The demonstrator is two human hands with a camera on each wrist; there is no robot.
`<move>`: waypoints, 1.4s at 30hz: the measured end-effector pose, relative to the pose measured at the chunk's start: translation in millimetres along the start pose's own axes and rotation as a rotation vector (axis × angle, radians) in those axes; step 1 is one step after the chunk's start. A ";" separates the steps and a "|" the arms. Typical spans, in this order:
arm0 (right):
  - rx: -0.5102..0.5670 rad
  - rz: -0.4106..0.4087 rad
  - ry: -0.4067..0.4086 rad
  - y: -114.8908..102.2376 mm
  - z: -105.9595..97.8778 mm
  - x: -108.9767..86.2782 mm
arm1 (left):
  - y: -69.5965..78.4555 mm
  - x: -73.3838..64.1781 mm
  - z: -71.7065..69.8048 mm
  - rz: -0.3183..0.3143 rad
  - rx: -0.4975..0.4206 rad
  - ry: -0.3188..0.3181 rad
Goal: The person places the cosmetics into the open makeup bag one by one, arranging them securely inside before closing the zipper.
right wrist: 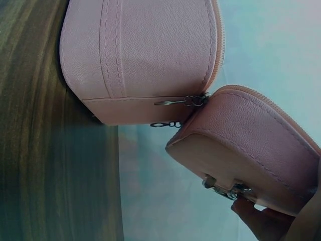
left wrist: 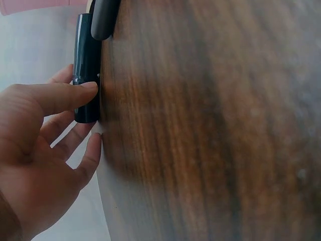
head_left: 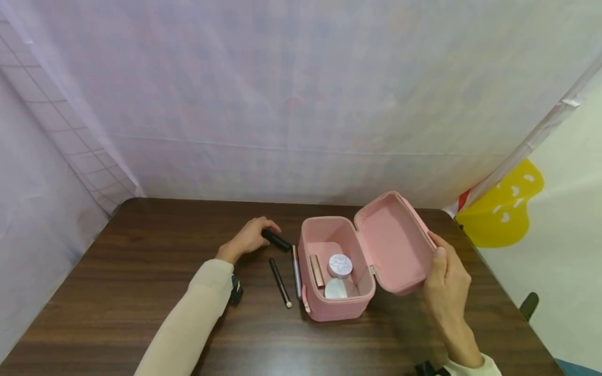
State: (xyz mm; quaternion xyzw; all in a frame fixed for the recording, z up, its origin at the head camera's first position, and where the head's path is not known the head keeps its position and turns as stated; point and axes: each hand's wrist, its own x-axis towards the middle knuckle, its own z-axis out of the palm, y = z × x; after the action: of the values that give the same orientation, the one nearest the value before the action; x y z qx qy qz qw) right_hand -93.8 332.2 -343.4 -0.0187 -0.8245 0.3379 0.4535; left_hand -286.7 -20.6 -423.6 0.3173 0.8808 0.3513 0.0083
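My left hand [head_left: 250, 237] pinches a black cosmetic tube [head_left: 276, 240] between thumb and fingers at the table's surface. In the left wrist view, the thumb lies across the lower part of the tube [left wrist: 88, 55]. A pink makeup case [head_left: 336, 313] stands unzipped to the right, its lid [head_left: 392, 245] swung out. My right hand [head_left: 448, 277] grips the lid's outer edge. Within the case are a rose-gold tube [head_left: 316, 271], a round lidded jar [head_left: 340, 265] and a pale round item [head_left: 335, 289].
A makeup brush [head_left: 280, 283] with a dark handle lies left of the case. A slim silvery pen-like stick [head_left: 296, 271] lies along the case's left wall. Pale sheeting [head_left: 291, 104] hangs behind the dark wooden table [head_left: 117, 292].
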 end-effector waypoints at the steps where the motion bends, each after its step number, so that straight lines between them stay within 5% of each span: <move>1: -0.001 0.001 0.001 0.0 -0.1 0.3 | 0.5 0.4 -0.2 -0.001 0.006 -0.002; 19: -0.005 0.025 -0.007 0.1 -0.6 0.6 | 6.2 4.0 3.1 0.027 0.104 -0.007; 29: 0.000 0.021 -0.002 -0.4 -0.6 0.3 | 14.7 5.3 2.3 -0.022 0.225 -0.033; 42: -0.006 0.028 -0.008 -0.3 -0.9 0.4 | 13.4 4.6 0.9 0.036 0.204 -0.056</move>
State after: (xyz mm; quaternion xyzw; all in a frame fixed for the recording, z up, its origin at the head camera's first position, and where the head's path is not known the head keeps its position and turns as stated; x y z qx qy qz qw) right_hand -93.3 332.5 -342.6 -0.0301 -0.8269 0.3420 0.4454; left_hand -282.8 -10.1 -415.0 0.3421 0.9055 0.2509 -0.0060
